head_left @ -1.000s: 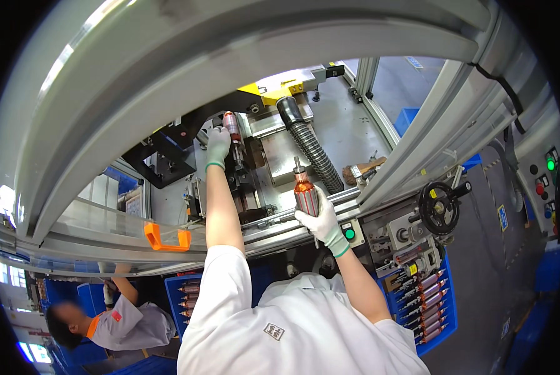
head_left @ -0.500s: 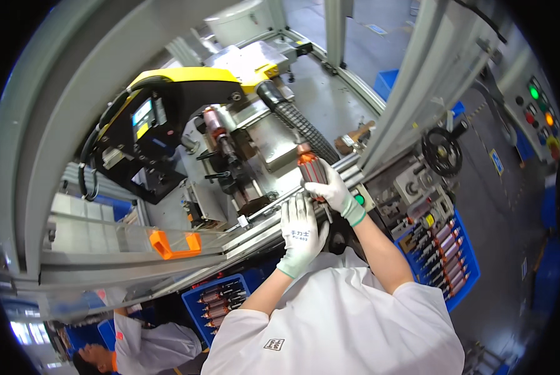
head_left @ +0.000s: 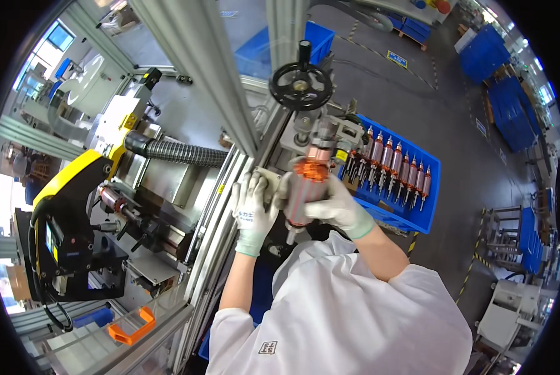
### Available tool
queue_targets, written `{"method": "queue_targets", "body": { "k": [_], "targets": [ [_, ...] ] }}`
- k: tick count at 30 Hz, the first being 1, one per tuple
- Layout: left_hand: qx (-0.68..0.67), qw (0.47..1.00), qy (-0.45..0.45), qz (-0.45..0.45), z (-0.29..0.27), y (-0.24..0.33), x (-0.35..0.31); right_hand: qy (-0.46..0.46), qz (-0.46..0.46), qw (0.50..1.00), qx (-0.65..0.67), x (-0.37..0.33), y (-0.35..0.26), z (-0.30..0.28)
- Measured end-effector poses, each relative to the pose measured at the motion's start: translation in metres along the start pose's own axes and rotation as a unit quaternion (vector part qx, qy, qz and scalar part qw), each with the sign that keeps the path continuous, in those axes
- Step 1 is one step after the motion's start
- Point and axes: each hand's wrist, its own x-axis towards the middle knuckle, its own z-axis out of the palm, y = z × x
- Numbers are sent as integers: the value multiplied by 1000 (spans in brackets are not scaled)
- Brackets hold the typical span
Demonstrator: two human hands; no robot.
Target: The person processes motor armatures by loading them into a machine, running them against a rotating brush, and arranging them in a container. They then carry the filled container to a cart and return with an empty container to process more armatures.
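My right hand (head_left: pixel 341 209), in a white glove, is closed around a motor armature (head_left: pixel 305 197) with copper windings and a steel shaft. The armature stands nearly upright in the picture, commutator end away from me. To its left, my gloved left hand (head_left: pixel 254 209) lies with fingers stretched out over a small pale box (head_left: pixel 269 179) at the machine frame's edge. It holds nothing. Another armature (head_left: pixel 111 197) sits in the fixture inside the machine on the left.
A blue bin (head_left: pixel 434 200) with several armatures in a row stands at the right. Beyond my hands is a black handwheel (head_left: pixel 300 85). An aluminium post (head_left: pixel 220 81) rises at the left, near a ribbed hose (head_left: pixel 180 152) and an orange handle (head_left: pixel 132 326).
The view has swung to the right. My right hand has carried the armature away from the machine opening toward the blue bin's side. My left hand stays by the frame edge, fingers outstretched.
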Motion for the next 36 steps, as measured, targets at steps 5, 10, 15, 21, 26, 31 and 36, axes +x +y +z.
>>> {"method": "queue_targets", "body": {
  "k": [5,10,15,21,26,31,36],
  "targets": [
    [29,997,67,22,16,27,6,67,-154,977,129,-37,-14,-73],
    [-9,996,-71,45,92,96,38,228,-137,935,236,-59,-9,-153],
    [37,992,-117,-30,188,106,65,352,-55,903,240,-75,2,-220],
    [21,953,-303,-17,225,28,56,402,81,886,218,-70,21,-235],
    [-156,927,-251,-229,181,100,77,417,94,875,228,-48,47,-228],
    [-318,768,-239,-502,83,153,63,408,66,891,188,-4,68,-212],
    [-290,698,-132,-641,26,169,-22,330,58,889,313,38,114,-217]
  ]
}}
